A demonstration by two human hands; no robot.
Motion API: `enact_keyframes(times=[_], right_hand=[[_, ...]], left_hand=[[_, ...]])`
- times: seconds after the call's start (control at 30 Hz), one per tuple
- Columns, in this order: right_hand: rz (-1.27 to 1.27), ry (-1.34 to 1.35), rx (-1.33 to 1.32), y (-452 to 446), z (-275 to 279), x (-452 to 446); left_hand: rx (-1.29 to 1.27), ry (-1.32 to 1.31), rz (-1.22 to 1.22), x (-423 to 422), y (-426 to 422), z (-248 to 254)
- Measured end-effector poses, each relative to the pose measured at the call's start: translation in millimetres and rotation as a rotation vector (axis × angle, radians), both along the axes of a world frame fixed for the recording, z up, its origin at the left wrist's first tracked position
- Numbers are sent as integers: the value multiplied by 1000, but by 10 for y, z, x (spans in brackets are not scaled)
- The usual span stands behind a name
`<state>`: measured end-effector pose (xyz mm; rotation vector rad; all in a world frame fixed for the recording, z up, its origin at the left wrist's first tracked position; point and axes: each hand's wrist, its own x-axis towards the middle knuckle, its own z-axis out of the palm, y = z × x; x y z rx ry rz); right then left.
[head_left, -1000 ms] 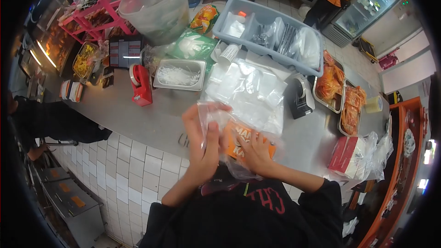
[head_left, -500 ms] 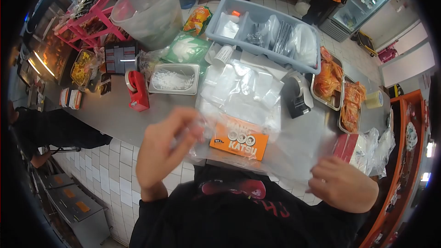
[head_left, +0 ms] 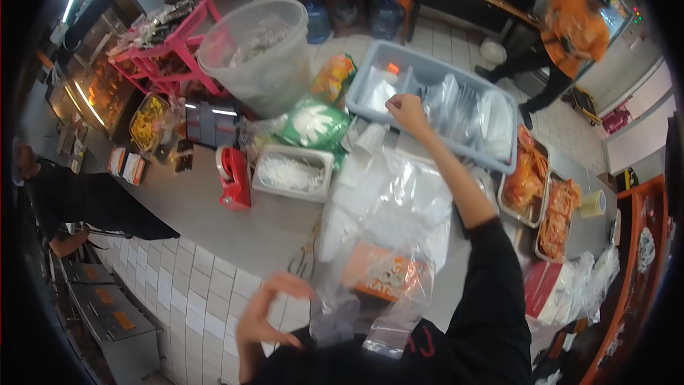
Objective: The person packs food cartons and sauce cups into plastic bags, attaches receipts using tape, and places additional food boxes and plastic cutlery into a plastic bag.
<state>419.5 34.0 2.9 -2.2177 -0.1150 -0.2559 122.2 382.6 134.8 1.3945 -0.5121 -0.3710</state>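
My left hand (head_left: 274, 317) is beside the near left side of a clear plastic bag (head_left: 335, 314), its thumb and fingers apart in a curve. Inside the bag lies an orange box (head_left: 381, 271) printed with "KATSU"; the bag's handles hang toward my shirt. My right hand (head_left: 407, 113) reaches over the near side of a grey-blue divided bin (head_left: 370, 107), its fingers closed together; whatever they may hold is hidden. Packed cutlery (head_left: 452, 110) and white lids (head_left: 493, 125) fill the bin's compartments. Under my right forearm is a stack of clear bags (head_left: 392, 185).
A steel tray of white sachets (head_left: 292, 173) and a red tape dispenser (head_left: 233, 178) stand left. Food trays (head_left: 559, 217) are at the right. Behind stands a large clear bucket (head_left: 253, 64). One person in orange (head_left: 573, 32) stands far right; another in black (head_left: 92, 199) stands left.
My right hand has moved from the near right up and away to the bin. My left hand has come lower and nearer to me. The bag now stands around the orange box, handles toward me.
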Motion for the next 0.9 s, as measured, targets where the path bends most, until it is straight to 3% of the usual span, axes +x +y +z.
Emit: enact_keyframes(times=[0.07, 0.13, 0.17, 0.27, 0.33, 0.4, 0.47, 0.53, 0.63, 0.73, 0.8, 0.83, 0.9], right_hand=[[-87, -97, 3, 117, -407, 557], [-275, -25, -198, 262, -831, 937], [-281, 92, 79, 255, -1299, 1263], [-421, -30, -70, 437, -1004, 1197], [-398, -110, -133, 380, -789, 1093], [-290, -117, -157, 225, -521, 998], [-226, -88, -117, 26, -347, 975], [-161, -59, -79, -97, -118, 864], [-237, -169, -191, -270, 203, 720], [-116, -141, -65, -470, 277, 719], [-184, -322, -113, -504, 386, 653], [-178, -323, -118, -498, 472, 615], [-302, -405, -50, -458, 738, 450]], left_hand=[[78, 9, -124, -42, -202, 91], [116, 123, -287, 12, -372, 233], [97, 111, -338, 16, -389, 236], [27, 148, -345, -17, -333, 182], [-24, 191, -312, -83, -291, 169], [-71, 279, -73, -126, -278, 183], [-191, 213, -19, -204, -306, 102], [-492, 533, 85, -246, -344, 156], [-483, 504, 51, -221, -351, 119], [-318, 422, 49, -189, -410, 176], [-583, 470, 2, -207, -493, 177], [-589, 469, 5, -199, -501, 181], [-379, 211, -58, -168, -501, 200]])
